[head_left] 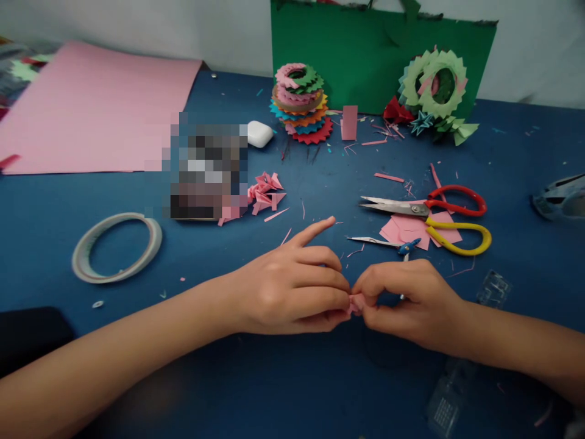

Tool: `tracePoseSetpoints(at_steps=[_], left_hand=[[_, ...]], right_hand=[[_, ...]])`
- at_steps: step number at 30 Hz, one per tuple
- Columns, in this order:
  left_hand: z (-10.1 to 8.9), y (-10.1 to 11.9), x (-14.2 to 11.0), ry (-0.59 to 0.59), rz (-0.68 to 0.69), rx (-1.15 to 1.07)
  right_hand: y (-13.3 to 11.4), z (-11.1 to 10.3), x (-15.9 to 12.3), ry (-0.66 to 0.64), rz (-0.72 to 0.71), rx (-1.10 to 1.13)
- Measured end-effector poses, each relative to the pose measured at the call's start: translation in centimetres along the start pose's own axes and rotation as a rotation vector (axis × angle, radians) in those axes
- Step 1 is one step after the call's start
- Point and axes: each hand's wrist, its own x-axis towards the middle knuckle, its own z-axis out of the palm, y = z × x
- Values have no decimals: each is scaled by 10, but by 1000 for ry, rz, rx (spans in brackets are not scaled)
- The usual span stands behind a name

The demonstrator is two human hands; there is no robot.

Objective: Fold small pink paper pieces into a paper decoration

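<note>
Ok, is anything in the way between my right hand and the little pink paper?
Nothing visible: your right hand is pinching the pink paper, with your left hand at its other side. The scissors lie beyond, not between.

The folded piece (356, 303), at half past four near the centre, is of creased, matt pink paper; the tabletop (228, 378) is smooth and mostly matt; at three o'clock the scissors (415, 209) have shiny metal blades, and their handles (482, 201) look like glossy plastic; at nine, the adhesive tape roll (80, 259) looks smooth; at ten, the large sheet (100, 116) is matt paper; at eleven, the earphone case (259, 134) is glossy plastic; at twelve, the ring stack (301, 111) is of pleated matt paper; at one, the board (361, 61) is matt, with a rough top edge.
</note>
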Motion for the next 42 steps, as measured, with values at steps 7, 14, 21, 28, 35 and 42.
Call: tracePoseSetpoints(at_steps=[7, 14, 21, 28, 35, 42], left_hand=[[3, 1, -1, 0, 40, 26], [-3, 2, -1, -30, 12, 37], [-8, 2, 0, 1, -57, 23], [-10, 2, 1, -1, -61, 18], [-8, -4, -1, -2, -103, 48], [-5, -11, -3, -2, -125, 88]], right_hand=[[2, 7, -4, 42, 43, -24], [-1, 4, 0, 46, 227, 195], [-6, 0, 0, 60, 368, 512], [-8, -4, -1, 49, 310, 447], [0, -9, 2, 23, 284, 304], [10, -13, 8, -5, 372, 314]])
